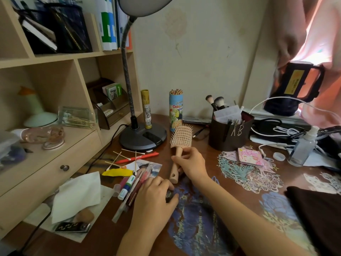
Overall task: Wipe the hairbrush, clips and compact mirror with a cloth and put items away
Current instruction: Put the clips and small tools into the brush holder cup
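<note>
Head-camera view looks down on my desk point(212, 159), where the wooden hairbrush point(178, 150) lies near the middle, its pink bristled head pointing away toward the tube of colour pencils point(175, 109) and its handle pointing back at me. My right hand point(191, 165) grips the handle just below the head, fingers curled round it. My left hand point(155, 198) rests palm down nearer to me, fingers bent over a small dark object point(169, 195) that I cannot identify; whether I actually grip it is unclear.

Just left of that hand lie a glue stick point(127, 186), some pens and a photo, then loose cotton swabs point(120, 159), a red pen point(142, 157) and a white cloth point(77, 196). Behind the swabs stands the desk lamp's round base point(143, 139).

To the right of the brush, a pink compact mirror point(250, 157) sits flat on paper cut-outs. Behind it, a brown organiser point(228, 133) holds makeup brushes, with metal hair clips point(237, 127) fastened on its front rim. Farther right stands a clear spray bottle point(302, 148), its cap point(279, 156) beside it.
</note>
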The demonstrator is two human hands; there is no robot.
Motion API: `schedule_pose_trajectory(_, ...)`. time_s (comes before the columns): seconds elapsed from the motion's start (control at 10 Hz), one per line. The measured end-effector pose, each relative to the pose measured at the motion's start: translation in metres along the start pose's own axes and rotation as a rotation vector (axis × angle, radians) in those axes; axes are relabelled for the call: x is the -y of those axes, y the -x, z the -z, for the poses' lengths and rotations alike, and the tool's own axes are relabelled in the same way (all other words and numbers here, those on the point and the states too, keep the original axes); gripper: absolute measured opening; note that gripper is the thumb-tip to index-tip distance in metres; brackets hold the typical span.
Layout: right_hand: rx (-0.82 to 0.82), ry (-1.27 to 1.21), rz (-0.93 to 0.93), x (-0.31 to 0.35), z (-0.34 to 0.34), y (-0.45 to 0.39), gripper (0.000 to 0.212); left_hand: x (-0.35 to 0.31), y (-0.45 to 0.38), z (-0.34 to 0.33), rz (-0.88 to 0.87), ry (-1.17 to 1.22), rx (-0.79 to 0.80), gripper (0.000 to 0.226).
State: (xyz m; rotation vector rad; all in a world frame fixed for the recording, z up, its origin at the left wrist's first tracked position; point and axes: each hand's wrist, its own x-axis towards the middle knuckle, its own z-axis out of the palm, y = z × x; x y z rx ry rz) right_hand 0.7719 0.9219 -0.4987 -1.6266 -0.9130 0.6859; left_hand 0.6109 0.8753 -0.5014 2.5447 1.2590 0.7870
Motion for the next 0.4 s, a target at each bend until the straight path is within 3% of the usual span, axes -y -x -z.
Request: schedule_pose_trajectory(0.4, 0.027, -0.017, -0.089, 0.011, 0.001, 0.007, 0.038, 0.000, -0.002, 0.001, 0.040, 0.010, 0.007, 0.017)
